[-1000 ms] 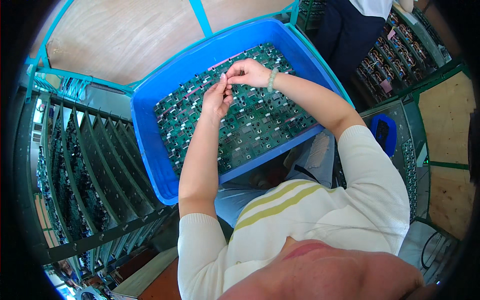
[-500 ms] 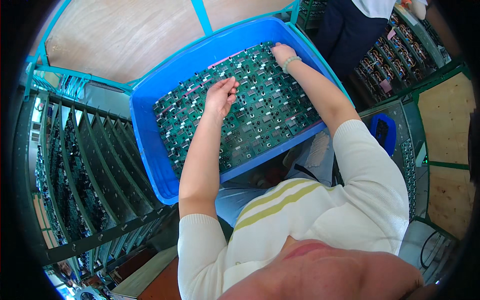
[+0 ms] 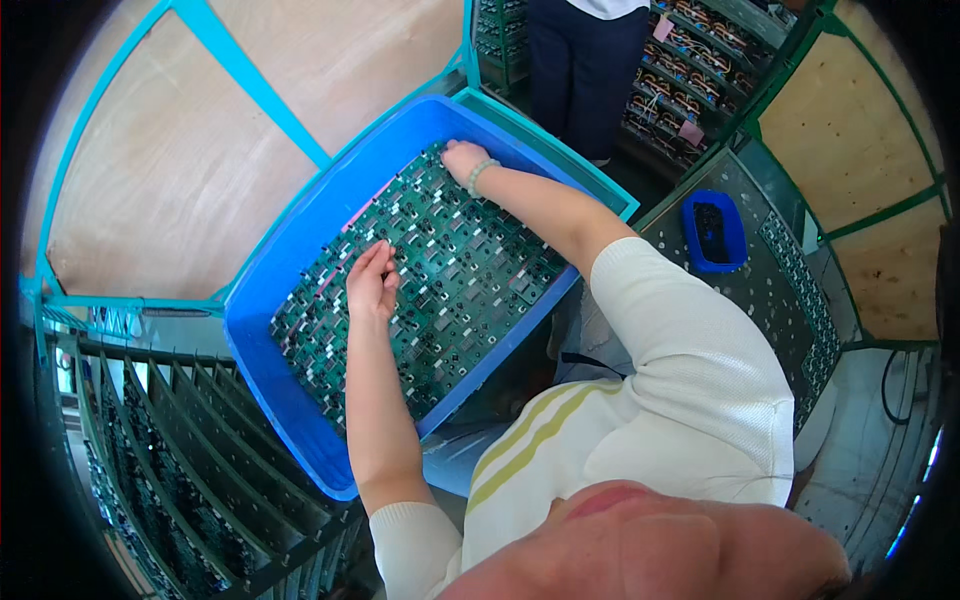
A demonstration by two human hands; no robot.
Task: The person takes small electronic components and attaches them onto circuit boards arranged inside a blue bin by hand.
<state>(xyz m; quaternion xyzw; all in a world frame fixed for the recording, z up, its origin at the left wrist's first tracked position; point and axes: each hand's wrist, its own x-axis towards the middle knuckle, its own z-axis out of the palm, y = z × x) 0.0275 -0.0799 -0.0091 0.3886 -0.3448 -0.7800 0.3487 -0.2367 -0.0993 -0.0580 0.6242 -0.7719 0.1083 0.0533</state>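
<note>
Where seen past the far long edge of the tub [image 3: 270,390], pale wooden panels [image 3: 130,190] in a teal frame [image 3: 250,82]. Off the left short edge, a dark green rack [image 3: 200,430], some slots packed with upright boards. Beyond the far right corner, shelves [image 3: 690,100] of wired parts and, beside them, a co-worker [image 3: 585,75] in dark trousers. To the right, apart from the tub, a dark table [image 3: 740,300], with a strip of boards [image 3: 800,290] toward its outer edge and a small blue bin [image 3: 737,228] of dark bits.

Tub itself: blue, long axis from lower left to upper right, near long edge over the lap [image 3: 468,458]. Inside, green boards [image 3: 450,260], covering the floor nearly wall to wall, pink strips [image 3: 365,207] along the far long edge. Too crowded to tell the long axis of any single board.

Left hand [image 3: 372,282]: above the boards, left of the tub's middle, thumb and fingertips drawn together. Cannot tell pinching from empty. Right hand [image 3: 463,162]: just inside the far right corner, by far the nearer to it, fingers curled down at the boards' edge, tips partly hidden. Cannot tell grasping from mere touching. From these fingertips, boards stretching back along the tub's long axis toward the left short edge; under the left hand, boards on every side.

Smallest: beaded bracelet [image 3: 480,177] on the right wrist.
</note>
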